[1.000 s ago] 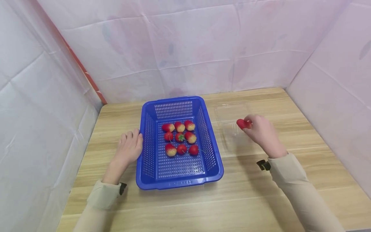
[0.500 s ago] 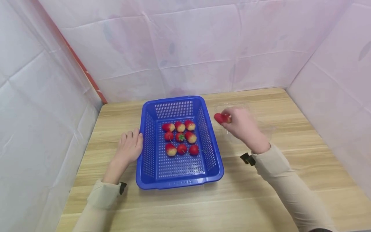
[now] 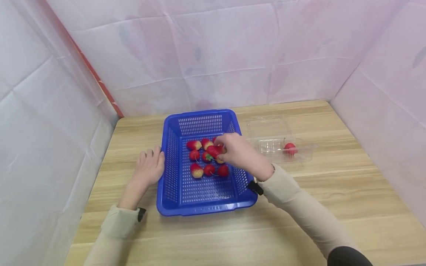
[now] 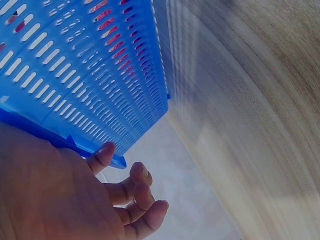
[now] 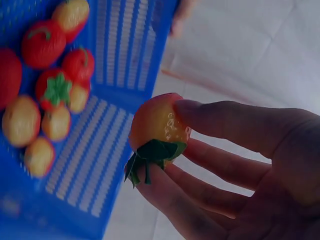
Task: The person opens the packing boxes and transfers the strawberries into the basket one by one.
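My right hand (image 3: 240, 152) pinches a red and yellow strawberry (image 5: 156, 119) between thumb and fingers. Green leaves on the strawberry show in the right wrist view. That hand hovers over the blue plastic basket (image 3: 206, 211), covering some of the fruit inside. Several strawberries (image 3: 196, 171) and red cherries (image 3: 209, 170) lie on the basket's floor. By the basket's left side, my left hand (image 3: 148, 168) rests against the rim. In the left wrist view its thumb touches the rim (image 4: 50, 135), and the other fingers are loosely bent around nothing.
A clear plastic clamshell box (image 3: 269, 126) lies opened to the right of the basket, with one red cherry (image 3: 290, 149) in it. The wooden table (image 3: 339, 199) is bounded by white patterned cloth (image 3: 229, 55) at the back and sides.
My right hand has carried the strawberry leftward from above the clear box to over the basket. This uncovers the cherry in the box. My left hand stays against the rim.
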`<state>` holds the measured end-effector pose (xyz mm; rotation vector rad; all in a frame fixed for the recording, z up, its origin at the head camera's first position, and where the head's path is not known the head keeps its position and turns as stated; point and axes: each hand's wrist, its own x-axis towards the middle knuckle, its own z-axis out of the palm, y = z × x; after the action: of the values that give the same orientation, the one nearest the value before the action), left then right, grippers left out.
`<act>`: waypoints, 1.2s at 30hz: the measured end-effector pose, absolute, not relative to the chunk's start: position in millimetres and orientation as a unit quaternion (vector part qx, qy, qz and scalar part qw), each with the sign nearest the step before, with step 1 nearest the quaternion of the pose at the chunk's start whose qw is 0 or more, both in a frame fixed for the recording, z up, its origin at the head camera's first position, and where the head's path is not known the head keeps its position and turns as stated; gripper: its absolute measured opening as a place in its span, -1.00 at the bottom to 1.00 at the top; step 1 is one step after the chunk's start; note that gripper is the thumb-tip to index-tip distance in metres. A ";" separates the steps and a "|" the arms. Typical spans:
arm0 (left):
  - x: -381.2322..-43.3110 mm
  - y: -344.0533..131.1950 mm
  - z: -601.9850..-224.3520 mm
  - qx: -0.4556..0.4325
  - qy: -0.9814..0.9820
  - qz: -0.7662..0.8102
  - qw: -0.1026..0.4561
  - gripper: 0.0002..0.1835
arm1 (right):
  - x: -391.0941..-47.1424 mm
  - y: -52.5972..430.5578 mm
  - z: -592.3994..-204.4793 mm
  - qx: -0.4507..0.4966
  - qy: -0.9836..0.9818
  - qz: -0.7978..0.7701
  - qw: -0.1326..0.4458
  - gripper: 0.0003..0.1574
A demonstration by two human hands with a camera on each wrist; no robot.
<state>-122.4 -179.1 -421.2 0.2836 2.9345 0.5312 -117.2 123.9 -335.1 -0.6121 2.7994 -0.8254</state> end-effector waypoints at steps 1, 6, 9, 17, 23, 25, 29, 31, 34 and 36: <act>-122.6 -178.8 -421.3 0.094 0.977 0.176 0.073 -0.54 | -118.0 119.1 -336.6 -0.209 0.935 -0.271 0.089 -0.64; -122.5 -176.7 -421.2 0.092 0.978 0.170 0.075 -0.53 | -119.3 98.6 -347.8 -0.229 0.937 -0.240 0.112 -0.67; -121.7 -175.6 -420.6 0.092 0.978 0.170 0.076 -0.53 | -116.4 88.2 -356.1 -0.251 0.936 -0.218 0.114 -0.75; -120.8 -173.7 -421.6 0.095 0.977 0.173 0.074 -0.53 | -103.4 66.9 -374.6 -0.296 0.925 -0.181 0.156 -0.84; -120.2 -172.3 -420.1 0.096 0.976 0.176 0.079 -0.54 | -96.6 56.9 -378.9 -0.311 0.918 -0.134 0.204 -0.85; -119.7 -172.1 -419.8 0.096 0.977 0.175 0.079 -0.54 | -94.6 53.5 -381.3 -0.320 0.918 -0.116 0.205 -0.84; -118.7 -173.1 -419.6 0.097 0.977 0.174 0.077 -0.55 | -89.5 46.8 -386.9 -0.348 0.915 -0.080 0.188 -0.83; -117.8 -173.7 -419.7 0.098 0.977 0.174 0.079 -0.55 | -87.6 44.8 -389.8 -0.357 0.914 -0.065 0.181 -0.82; -116.6 -174.3 -419.7 0.096 0.976 0.178 0.080 -0.55 | -87.1 43.3 -394.0 -0.363 0.914 -0.059 0.172 -0.82; -116.1 -174.3 -419.7 0.096 0.976 0.180 0.081 -0.55 | -88.1 43.4 -395.9 -0.364 0.912 -0.067 0.174 -0.80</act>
<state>-116.1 -174.3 -419.7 0.2868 2.9163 0.5371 -88.1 43.4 -395.9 -1.0329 2.5857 -0.1900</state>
